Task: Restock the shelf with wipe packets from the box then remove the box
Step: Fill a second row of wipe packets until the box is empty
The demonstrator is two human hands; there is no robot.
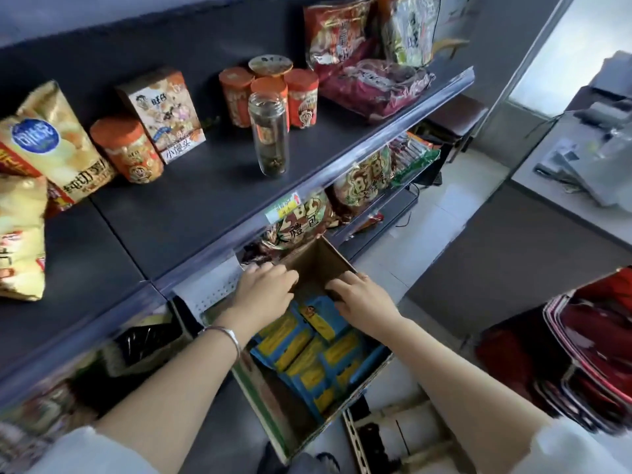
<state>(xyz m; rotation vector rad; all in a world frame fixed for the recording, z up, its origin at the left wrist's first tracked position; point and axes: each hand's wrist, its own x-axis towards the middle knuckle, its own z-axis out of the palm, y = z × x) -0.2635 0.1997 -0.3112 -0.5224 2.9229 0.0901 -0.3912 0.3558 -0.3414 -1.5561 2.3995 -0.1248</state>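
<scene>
- Cardboard box (273,408), head view: open at the top, low in the centre of the frame, its far end below the front rail of the top shelf (191,206) and against the lower shelf (379,213). One far flap stands upright.
- Packets (307,347): blue and yellow, lying loosely in several overlapping layers inside the box and filling its near half. None is on either shelf.
- Left hand (265,289): palm down at the far left corner of the box, fingers curled over the rim beside the upright flap, gripping the cardboard. It holds no packet. A bracelet (227,335) sits on the wrist.
- Right hand (364,297): palm down at the far right of the box, fingers bent and closed on the foot of the upright flap. The thumb lies just above the topmost packet; whether it touches cannot be told.
- Top shelf stock: a clear jar (268,135) stands alone near the front, orange canisters (270,94) are grouped behind it, and a printed carton (162,114) and snack bags (51,145) stand to the left.
- Lower shelf stock: bagged snacks (366,179) in a row behind the rail.
- Right of frame: red baskets (588,357) stacked on the floor, a grey counter (554,196) beyond.
</scene>
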